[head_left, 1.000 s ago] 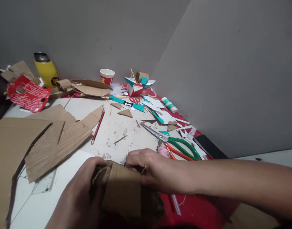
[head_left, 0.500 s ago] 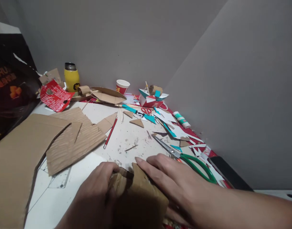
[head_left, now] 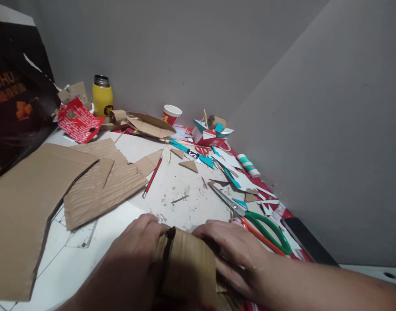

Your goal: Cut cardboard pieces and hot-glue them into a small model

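Observation:
A folded brown cardboard piece (head_left: 189, 268) lies at the near edge of the white table (head_left: 185, 190). My left hand (head_left: 133, 259) wraps around its left side, fingers curled over the top fold. On the right side my right hand (head_left: 233, 250) grips the same piece, its fingers bent along the upper edge. The lower part of the cardboard runs out of view.
Green-handled scissors (head_left: 259, 222) and an orange tool (head_left: 259, 237) lie just right of my right hand. Large cardboard sheets (head_left: 68, 185) cover the left. A red pencil (head_left: 151, 178), paper scraps, a glue stick (head_left: 248, 165), a paper cup (head_left: 170, 115), a yellow flask (head_left: 102, 96) and a dark phone (head_left: 306, 242) lie about.
My right hand went from flat on the cardboard to gripping its right side. The view shifted slightly, and the cardboard piece now sits more upright between both hands.

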A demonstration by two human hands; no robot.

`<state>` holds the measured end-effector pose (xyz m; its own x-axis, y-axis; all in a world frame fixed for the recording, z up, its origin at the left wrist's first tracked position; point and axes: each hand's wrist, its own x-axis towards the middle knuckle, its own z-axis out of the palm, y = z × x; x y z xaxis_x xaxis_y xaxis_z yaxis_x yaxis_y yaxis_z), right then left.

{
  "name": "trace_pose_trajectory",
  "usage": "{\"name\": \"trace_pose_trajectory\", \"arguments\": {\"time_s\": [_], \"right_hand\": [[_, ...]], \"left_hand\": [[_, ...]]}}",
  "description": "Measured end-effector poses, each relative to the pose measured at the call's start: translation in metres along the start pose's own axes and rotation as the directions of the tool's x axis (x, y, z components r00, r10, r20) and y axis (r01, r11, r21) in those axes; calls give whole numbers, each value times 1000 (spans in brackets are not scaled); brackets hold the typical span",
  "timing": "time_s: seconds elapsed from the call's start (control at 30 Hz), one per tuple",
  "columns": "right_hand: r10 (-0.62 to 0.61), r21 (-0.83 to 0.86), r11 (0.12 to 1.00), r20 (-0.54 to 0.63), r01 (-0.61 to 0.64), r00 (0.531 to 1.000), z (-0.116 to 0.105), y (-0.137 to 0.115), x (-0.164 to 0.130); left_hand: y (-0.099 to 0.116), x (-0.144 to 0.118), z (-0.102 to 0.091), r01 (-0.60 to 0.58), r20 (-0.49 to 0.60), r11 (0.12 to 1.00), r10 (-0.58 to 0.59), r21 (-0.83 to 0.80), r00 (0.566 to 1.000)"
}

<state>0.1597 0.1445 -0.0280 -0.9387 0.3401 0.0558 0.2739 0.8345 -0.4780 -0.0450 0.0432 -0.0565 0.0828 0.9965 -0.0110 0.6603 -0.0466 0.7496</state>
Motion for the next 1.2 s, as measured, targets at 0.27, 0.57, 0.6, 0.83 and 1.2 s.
{"name": "trace_pose_trajectory", "arguments": {"time_s": [0.27, 0.57, 0.6, 0.83, 1.2], "right_hand": [[-21, 20, 1000, -63, 23, 998, 7, 8, 0], [8, 121, 993, -76, 2, 997, 9, 11, -1], [13, 135, 991, -74, -3, 997, 9, 11, 0], [45, 266, 963, -42, -32, 998, 5, 9, 5], [125, 345, 928, 72, -143, 989, -1, 1, 8]], "left_hand": [[5, -3, 2, 122, 89, 969, -144, 215, 986], [-7, -7, 5, -5, -57, 1000, 6, 11, 998], [-7, -7, 4, -13, -55, 1000, 12, -13, 998], [-2, -4, -5, 3, 22, 994, -1, -112, 1000], [5, -11, -4, 186, 50, 971, -181, -151, 982]]}}
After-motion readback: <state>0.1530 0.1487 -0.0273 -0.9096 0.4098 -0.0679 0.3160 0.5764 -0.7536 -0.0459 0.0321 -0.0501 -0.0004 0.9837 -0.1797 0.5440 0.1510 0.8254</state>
